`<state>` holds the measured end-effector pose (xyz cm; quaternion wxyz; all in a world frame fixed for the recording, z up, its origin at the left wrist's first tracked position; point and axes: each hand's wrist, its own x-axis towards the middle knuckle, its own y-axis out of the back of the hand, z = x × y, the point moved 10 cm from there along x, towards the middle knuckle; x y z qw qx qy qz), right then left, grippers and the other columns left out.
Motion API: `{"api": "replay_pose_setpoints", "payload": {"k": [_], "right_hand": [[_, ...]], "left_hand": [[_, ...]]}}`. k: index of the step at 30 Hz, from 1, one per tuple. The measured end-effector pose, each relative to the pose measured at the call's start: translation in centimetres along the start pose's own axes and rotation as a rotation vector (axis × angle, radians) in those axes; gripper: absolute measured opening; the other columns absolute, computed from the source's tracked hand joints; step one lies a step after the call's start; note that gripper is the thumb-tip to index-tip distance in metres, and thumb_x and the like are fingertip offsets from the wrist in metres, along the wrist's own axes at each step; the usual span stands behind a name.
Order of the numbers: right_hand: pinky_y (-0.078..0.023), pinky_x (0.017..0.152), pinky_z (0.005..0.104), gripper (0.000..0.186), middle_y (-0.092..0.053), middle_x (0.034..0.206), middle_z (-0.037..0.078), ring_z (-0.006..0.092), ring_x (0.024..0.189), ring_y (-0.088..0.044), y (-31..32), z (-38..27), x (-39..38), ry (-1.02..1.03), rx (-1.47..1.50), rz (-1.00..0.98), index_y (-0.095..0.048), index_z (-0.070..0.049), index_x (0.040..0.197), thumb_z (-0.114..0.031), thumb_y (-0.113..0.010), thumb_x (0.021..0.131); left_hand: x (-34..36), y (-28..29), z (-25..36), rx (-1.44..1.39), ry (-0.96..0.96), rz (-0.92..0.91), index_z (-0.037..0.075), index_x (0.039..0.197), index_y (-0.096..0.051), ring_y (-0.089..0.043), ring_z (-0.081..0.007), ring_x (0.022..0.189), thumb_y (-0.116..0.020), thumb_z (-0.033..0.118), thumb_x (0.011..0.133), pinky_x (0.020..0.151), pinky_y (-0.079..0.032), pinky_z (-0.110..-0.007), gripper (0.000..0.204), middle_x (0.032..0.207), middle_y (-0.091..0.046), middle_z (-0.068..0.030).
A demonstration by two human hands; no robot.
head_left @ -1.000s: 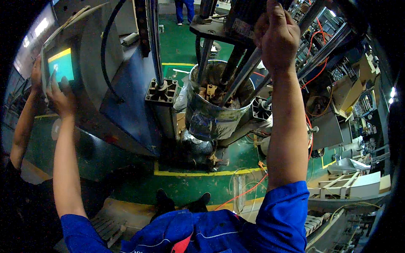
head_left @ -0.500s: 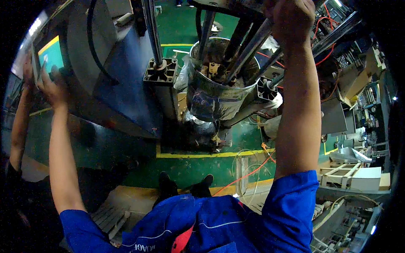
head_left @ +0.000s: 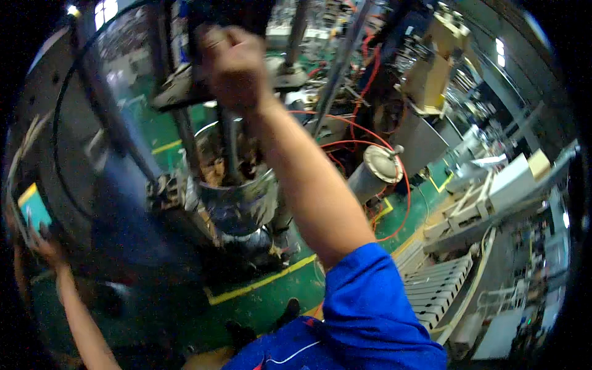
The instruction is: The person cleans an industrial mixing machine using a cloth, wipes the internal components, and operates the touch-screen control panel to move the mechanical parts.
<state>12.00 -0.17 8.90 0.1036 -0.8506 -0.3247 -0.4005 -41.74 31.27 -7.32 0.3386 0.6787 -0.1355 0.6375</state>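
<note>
At the far left, my left hand [head_left: 48, 250] is at the lower edge of a lit touchscreen panel [head_left: 35, 208], its fingers stretched toward the screen and somewhat blurred. My right hand [head_left: 237, 71] is raised in a closed fist at the dark upper part of a machine; what it grips is hidden. Below the fist, a dirty metal bucket [head_left: 237, 206] stands under the machine, with dark shafts reaching down into it. Brownish material [head_left: 213, 172] coats its inside. A horizontal plate [head_left: 179, 89] on the machine sits above the bucket.
A large dark cabinet with a black cable [head_left: 58, 132] stands at the left. Right of the bucket are a pale metal cylinder [head_left: 379, 165] and looping red hoses [head_left: 407, 203]. A slatted pallet [head_left: 441, 283] lies at lower right. Yellow floor lines [head_left: 259, 283] cross the green floor.
The view has swung right and up, so the bucket and screen sit further left and more of the workshop shows. My right hand stays closed; my left stays by the screen.
</note>
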Motion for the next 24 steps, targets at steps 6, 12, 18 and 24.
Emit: {"api": "replay_pose_setpoints", "payload": {"k": [6, 12, 18, 24], "right_hand": [[-0.045, 0.056, 0.0379, 0.018, -0.059, 0.070, 0.009, 0.0229, 0.064, -0.058, 0.8, -1.1, -0.1, 0.426, -0.253, 0.066, -0.065, -0.005, 0.090, -0.018, -0.057, 0.098], [-0.039, 0.055, 0.0323, 0.044, -0.055, 0.064, 0.002, 0.0107, 0.062, -0.045, 1.4, 0.7, 0.3, -0.028, 0.133, 0.004, -0.064, 0.000, 0.080, -0.038, -0.057, 0.102], [-0.032, 0.047, 0.0233, 0.030, -0.044, 0.065, -0.006, 0.0048, 0.052, -0.040, 0.8, -0.1, -0.7, -0.056, 0.324, -0.050, -0.058, -0.012, 0.085, -0.036, -0.058, 0.104], [-0.044, 0.054, 0.0300, 0.032, -0.058, 0.073, 0.001, 0.0117, 0.059, -0.052, -2.3, -1.4, -0.4, 0.141, 0.041, -0.094, -0.065, -0.006, 0.099, -0.037, -0.059, 0.102]], "left_hand": [[2.0, 0.2, -0.4, 0.101, -0.068, -0.022, 0.005, 0.140, -0.056, -0.053, -0.0369, 0.127, -0.060, 0.033, 0.101, 0.106, -0.042, -0.049, 0.049, 0.142, -0.055, -0.0207], [4.3, 0.7, 9.1, 0.006, 0.011, -0.052, 0.008, 0.145, -0.052, -0.047, -0.0423, 0.128, -0.041, 0.049, 0.106, 0.108, -0.035, -0.050, 0.057, 0.139, -0.055, -0.0241], [3.5, 3.6, 8.3, -0.012, 0.086, -0.057, 0.009, 0.142, -0.055, -0.052, -0.0420, 0.123, -0.044, 0.047, 0.105, 0.107, -0.036, -0.049, 0.055, 0.137, -0.059, -0.0202], [1.4, 4.3, 3.9, 0.161, 0.020, 0.050, 0.008, 0.147, -0.050, -0.052, -0.0363, 0.125, -0.044, 0.044, 0.107, 0.108, -0.037, -0.047, 0.054, 0.136, -0.057, -0.0217]]}}
